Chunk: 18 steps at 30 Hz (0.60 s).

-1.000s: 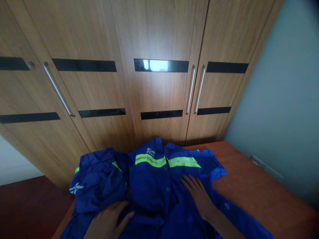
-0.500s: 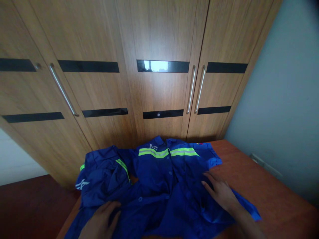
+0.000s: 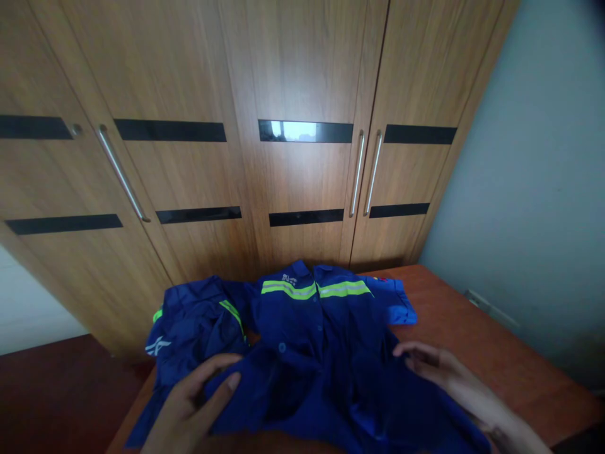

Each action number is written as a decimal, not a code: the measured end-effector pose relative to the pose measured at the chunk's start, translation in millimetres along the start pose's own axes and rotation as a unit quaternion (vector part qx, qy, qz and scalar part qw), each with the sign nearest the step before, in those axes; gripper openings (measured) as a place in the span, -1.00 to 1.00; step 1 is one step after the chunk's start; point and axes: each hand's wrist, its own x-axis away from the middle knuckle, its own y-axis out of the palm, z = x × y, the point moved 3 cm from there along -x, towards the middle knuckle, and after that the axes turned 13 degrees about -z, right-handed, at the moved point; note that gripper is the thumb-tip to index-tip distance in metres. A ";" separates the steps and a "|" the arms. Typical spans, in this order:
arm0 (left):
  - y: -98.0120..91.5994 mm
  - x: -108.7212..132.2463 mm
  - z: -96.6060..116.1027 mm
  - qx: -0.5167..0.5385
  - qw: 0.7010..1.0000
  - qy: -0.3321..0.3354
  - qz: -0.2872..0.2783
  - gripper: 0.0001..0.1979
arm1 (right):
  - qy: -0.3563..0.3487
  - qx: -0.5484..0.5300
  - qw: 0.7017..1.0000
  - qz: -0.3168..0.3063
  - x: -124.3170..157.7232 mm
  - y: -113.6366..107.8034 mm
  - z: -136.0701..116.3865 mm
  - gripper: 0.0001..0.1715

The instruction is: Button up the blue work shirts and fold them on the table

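Observation:
A dark blue work jacket lies front up on a reddish-brown surface, its collar toward the cupboard. Yellow-green and silver reflective bands cross its chest. My left hand grips blue cloth at the lower left, thumb and fingers on either side of it. At the lower right, my right hand has curled fingers on the edge of the cloth. The lower cloth is raised in loose folds between the hands, with a round button on it. Whether it all belongs to the jacket I cannot tell.
More blue cloth, bunched with a white logo and a reflective strip, lies at left. Wooden cupboard doors stand right behind the reddish-brown surface. A pale wall bounds the right side.
Both hands have taken hold of the lower cloth and raised it. My right hand has moved right and down; my left hand's thumb and fingers now show around the cloth.

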 end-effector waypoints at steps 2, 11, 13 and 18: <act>25.5 -9.6 18.7 0.006 0.999 0.026 0.018 -0.54 | -0.031 -0.028 0.997 0.069 -15.3 9.7 -14.7 -0.52; 87.5 -3.0 -9.9 -0.266 0.935 0.195 -0.132 -0.62 | -0.051 0.322 0.942 0.085 -8.1 37.5 7.9 -0.62; 62.9 1.8 -28.6 -0.296 0.939 0.174 -0.040 -0.70 | -0.077 0.335 0.934 0.098 9.5 34.3 7.9 -0.63; 52.0 13.2 -41.7 -0.364 0.908 0.197 0.071 -0.76 | -0.124 0.373 0.919 0.018 30.7 54.8 -20.2 -0.66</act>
